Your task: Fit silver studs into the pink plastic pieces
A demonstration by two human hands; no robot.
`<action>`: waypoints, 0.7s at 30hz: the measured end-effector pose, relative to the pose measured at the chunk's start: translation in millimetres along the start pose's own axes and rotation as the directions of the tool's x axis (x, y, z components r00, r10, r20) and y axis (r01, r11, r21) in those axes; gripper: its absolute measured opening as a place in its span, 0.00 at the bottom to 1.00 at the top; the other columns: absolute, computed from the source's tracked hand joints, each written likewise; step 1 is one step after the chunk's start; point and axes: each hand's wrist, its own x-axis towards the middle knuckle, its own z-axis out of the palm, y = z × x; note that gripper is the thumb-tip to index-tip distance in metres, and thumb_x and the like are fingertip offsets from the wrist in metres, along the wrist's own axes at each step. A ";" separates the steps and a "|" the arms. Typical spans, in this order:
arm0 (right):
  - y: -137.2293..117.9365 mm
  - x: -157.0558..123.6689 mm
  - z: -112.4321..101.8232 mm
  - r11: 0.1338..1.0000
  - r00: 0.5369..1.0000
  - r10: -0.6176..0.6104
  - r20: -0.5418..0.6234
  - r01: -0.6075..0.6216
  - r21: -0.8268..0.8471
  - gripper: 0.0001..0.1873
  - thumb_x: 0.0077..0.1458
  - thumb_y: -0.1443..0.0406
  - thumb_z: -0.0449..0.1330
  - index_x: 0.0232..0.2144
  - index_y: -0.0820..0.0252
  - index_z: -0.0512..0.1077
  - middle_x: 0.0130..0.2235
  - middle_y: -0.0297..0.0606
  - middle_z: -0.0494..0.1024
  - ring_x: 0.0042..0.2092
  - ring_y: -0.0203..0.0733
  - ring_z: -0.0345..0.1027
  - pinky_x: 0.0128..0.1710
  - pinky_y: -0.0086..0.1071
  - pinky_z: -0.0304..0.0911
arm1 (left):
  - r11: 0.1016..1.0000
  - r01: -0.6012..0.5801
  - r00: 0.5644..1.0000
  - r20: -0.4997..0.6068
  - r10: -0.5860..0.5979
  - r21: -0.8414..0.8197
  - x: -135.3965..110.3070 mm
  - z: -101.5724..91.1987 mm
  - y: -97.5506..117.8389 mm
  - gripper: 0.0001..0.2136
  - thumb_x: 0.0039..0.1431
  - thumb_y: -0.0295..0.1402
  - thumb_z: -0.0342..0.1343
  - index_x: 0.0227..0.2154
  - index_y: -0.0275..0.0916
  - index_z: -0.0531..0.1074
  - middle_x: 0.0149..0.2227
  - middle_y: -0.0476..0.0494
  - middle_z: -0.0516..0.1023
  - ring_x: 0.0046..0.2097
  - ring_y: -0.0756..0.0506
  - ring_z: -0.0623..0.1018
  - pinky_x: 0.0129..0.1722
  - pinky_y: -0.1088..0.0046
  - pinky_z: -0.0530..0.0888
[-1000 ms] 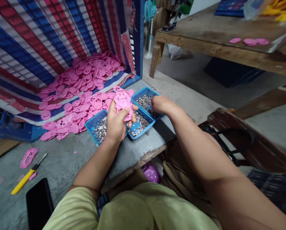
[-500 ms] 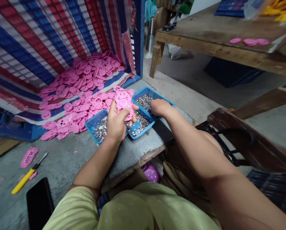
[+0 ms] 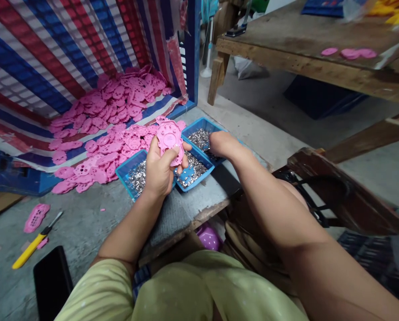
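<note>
My left hand [image 3: 158, 170] grips a pink plastic paw-shaped plate [image 3: 169, 141] upright above the blue trays. My right hand [image 3: 221, 143] is down in the far blue tray [image 3: 195, 127] of small silver metal parts, fingers curled into the parts and mostly hidden. A middle blue tray [image 3: 204, 174] and a near blue tray [image 3: 124, 167] also hold silver parts. All three trays sit on a grey board [image 3: 186, 209].
A heap of pink plates [image 3: 112, 120] spills from a crate lined with striped red, white and blue sheeting [image 3: 52, 58]. A yellow-handled knife [image 3: 30, 247], a black phone [image 3: 52, 281] and one loose pink plate [image 3: 35, 217] lie at left. A wooden table [image 3: 303, 49] stands at back right.
My right hand has stayed in the far tray, shifting slightly among the silver parts. The left hand keeps holding the pink plate. The camera has tilted a little.
</note>
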 end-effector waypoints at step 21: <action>3.6 -35.7 -27.6 0.653 0.965 -0.038 -0.259 0.220 0.724 0.04 0.60 0.72 0.59 0.35 0.64 0.76 0.32 0.37 0.82 0.26 0.32 0.69 0.30 0.27 0.63 | 0.998 0.064 0.998 -0.021 -0.063 0.021 -0.9 6.0 -10.5 0.17 0.48 0.28 0.64 0.41 0.41 0.66 0.33 0.48 0.82 0.22 0.52 0.75 0.15 0.79 0.66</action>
